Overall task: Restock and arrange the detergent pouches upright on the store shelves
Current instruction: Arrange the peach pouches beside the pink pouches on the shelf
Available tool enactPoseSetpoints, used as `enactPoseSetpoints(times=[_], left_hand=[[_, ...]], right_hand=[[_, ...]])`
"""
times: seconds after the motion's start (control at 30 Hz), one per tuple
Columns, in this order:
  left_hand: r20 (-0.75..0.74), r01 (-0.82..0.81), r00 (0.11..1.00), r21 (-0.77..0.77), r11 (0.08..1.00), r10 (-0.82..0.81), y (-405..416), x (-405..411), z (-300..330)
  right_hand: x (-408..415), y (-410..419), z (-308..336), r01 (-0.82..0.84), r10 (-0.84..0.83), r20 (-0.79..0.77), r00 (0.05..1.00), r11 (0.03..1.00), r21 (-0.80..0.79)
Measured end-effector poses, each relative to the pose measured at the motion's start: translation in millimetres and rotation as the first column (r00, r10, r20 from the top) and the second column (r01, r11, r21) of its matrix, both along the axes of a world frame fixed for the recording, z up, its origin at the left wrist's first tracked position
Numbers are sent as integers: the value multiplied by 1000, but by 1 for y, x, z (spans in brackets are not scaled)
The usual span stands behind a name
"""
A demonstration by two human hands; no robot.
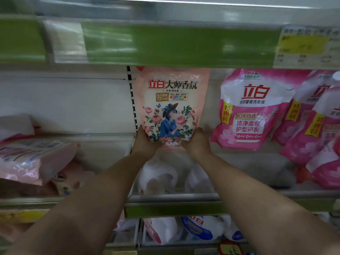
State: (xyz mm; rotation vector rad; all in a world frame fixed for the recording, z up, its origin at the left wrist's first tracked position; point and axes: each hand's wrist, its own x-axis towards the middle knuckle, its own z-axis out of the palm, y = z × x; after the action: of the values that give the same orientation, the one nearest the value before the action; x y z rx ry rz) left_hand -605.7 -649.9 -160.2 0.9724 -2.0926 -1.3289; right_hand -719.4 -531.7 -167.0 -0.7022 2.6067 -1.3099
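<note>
- A pale peach detergent pouch (170, 105), printed with roses and a figure in a blue dress and hat, stands upright in the middle of the shelf, its top reaching up behind the green price rail (165, 45) of the shelf above.
- The left hand (145, 142) grips the pouch's lower left corner, thumb lying up along the edge.
- The right hand (197, 142) grips the lower right corner in the same way, thumb on the front face.
- Both bare forearms reach up and inward from the bottom of the view.
- Just to the right, apart from the held pouch, a bright pink pouch (252, 109) leans slightly, with more pink pouches (312, 122) crowded and tilted behind it at the right edge.
- To the left, a pink pouch lying flat (35, 159) rests on a heap of others.
- Behind the held pouch runs a slotted shelf upright (132, 100) against the white back panel.
- A yellow price label (303, 46), blurred, sits on the rail at upper right.
- On the shelf below, white and blue pouches (198, 229) show between the arms.
</note>
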Motion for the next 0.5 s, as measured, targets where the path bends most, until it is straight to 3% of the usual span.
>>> enactPoseSetpoints(times=[0.27, 0.5], left_hand=[[-22, -57, 998, 10, 998, 57, 10, 3, -3], [46, -44, 998, -13, 999, 44, 25, 24, 3]], right_hand=[[3, 6, -3, 13, -14, 23, 1000, 999, 48], [14, 11, -3, 2, -4, 27, 1000, 997, 76]])
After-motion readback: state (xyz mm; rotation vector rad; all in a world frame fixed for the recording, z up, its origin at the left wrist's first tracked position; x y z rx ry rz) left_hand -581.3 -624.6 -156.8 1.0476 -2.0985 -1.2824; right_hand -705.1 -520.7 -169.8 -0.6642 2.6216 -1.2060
